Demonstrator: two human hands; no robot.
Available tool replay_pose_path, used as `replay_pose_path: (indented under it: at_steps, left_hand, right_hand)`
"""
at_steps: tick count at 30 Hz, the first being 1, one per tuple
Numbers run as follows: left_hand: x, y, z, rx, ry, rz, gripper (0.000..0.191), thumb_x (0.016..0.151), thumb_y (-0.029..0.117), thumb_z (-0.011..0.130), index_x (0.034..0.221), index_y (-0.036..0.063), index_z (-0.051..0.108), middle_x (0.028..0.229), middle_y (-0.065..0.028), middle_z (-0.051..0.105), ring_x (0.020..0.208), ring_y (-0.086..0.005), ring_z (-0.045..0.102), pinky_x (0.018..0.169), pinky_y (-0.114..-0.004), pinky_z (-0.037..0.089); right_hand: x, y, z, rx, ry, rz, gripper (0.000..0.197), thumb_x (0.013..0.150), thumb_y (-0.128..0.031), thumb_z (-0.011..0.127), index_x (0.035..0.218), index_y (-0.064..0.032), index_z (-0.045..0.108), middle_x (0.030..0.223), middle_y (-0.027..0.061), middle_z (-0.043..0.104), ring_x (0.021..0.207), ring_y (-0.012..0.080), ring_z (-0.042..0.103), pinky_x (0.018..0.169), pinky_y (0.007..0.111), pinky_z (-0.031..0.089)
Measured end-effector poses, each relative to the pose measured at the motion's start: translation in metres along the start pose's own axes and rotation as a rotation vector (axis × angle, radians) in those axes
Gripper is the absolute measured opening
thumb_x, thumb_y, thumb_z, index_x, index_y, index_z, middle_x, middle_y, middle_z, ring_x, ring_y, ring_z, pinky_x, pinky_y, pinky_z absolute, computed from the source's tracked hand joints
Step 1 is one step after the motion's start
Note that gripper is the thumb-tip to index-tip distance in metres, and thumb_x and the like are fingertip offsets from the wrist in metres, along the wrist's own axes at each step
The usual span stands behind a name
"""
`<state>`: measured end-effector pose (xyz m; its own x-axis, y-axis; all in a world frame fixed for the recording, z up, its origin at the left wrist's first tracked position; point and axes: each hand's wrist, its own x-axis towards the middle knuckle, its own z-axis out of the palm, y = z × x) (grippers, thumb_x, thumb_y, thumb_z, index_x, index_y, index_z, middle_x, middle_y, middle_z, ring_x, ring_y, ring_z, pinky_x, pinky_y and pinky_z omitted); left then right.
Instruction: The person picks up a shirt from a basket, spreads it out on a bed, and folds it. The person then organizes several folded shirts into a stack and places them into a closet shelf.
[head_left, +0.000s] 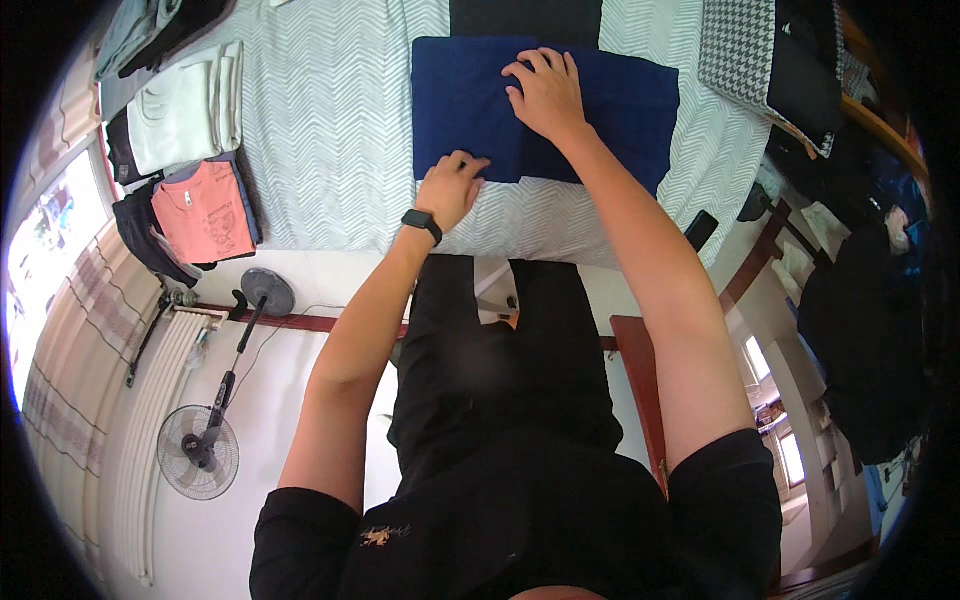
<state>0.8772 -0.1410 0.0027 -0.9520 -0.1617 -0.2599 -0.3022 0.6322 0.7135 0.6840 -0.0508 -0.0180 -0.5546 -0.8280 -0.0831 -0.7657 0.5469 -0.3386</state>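
A navy blue cloth garment (622, 112) lies flat and partly folded on a bed with a zigzag-patterned sheet (322, 135). Its left part is doubled over, with the flap's edge running down the middle. My right hand (546, 94) rests palm down on the garment near that edge, fingers spread. At the garment's near left edge, my left hand (450, 191) touches the cloth with its fingertips; a black smartwatch (422, 220) is on that wrist. Whether the left fingers pinch the fabric cannot be made out. Behind the navy garment lies a black cloth (525, 19), cut off by the picture's top.
Folded clothes stand at the left, among them a white top (176, 112) and a coral shirt (206, 214). A black phone (701, 230) lies by the bed's near right edge. Houndstooth fabric (739, 52) is at the far right. A pedestal fan (199, 450) stands at the left.
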Motion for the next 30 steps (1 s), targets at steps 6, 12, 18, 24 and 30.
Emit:
replay_pose_path:
  at_steps: [6, 12, 18, 24, 30]
  left_hand:
    - [0.005, -0.002, -0.024, -0.273, 0.135, -0.41, 0.019, 0.078, 0.009, 0.054, 0.097, 0.0048, 0.057, 0.092, -0.0107, 0.056, 0.085, -0.0264, 0.055, 0.075, -0.035, 0.043]
    - [0.047, -0.029, -0.022, 0.436, 0.168, 0.048, 0.049, 0.084, 0.029, 0.048, 0.127, 0.0098, 0.036, 0.136, -0.0072, 0.028, 0.126, -0.0257, 0.024, 0.099, -0.048, 0.022]
    - [0.051, -0.049, -0.015, 0.459, 0.08, 0.063, 0.061, 0.082, 0.04, 0.048, 0.132, 0.0113, 0.029, 0.139, -0.0086, 0.021, 0.128, -0.0275, 0.019, 0.098, -0.053, 0.02]
    - [-0.004, -0.026, 0.002, 0.369, -0.102, 0.095, 0.063, 0.079, 0.04, 0.052, 0.132, 0.0159, 0.03, 0.139, -0.0099, 0.022, 0.128, -0.0295, 0.019, 0.098, -0.053, 0.019]
    - [-0.02, -0.008, 0.014, 0.439, -0.23, 0.104, 0.056, 0.079, 0.038, 0.052, 0.131, 0.0307, 0.031, 0.14, -0.0051, 0.019, 0.127, -0.0316, 0.018, 0.097, -0.057, 0.02]
  right_hand:
    - [0.008, -0.041, 0.0, 0.166, 0.267, -0.085, 0.034, 0.072, -0.018, 0.06, 0.105, -0.0123, 0.054, 0.112, 0.0107, 0.05, 0.104, 0.0313, 0.045, 0.092, 0.043, 0.034]
    - [0.015, -0.048, 0.032, 0.151, 0.236, 0.044, 0.045, 0.079, -0.027, 0.053, 0.122, -0.0192, 0.043, 0.129, 0.0123, 0.037, 0.12, 0.0314, 0.033, 0.098, 0.049, 0.025]
    - [-0.001, -0.014, 0.035, -0.074, 0.04, 0.083, 0.051, 0.083, -0.044, 0.045, 0.13, -0.0309, 0.03, 0.138, 0.0037, 0.026, 0.128, 0.0236, 0.021, 0.1, 0.054, 0.017]
    - [0.006, -0.036, 0.028, -0.08, 0.055, 0.044, 0.05, 0.084, -0.043, 0.044, 0.13, -0.0299, 0.032, 0.138, 0.0041, 0.026, 0.127, 0.027, 0.022, 0.1, 0.054, 0.017]
    - [0.017, -0.02, 0.039, -0.126, 0.042, -0.039, 0.052, 0.082, -0.049, 0.043, 0.13, -0.0338, 0.031, 0.137, 0.0017, 0.028, 0.126, 0.0246, 0.025, 0.101, 0.049, 0.019]
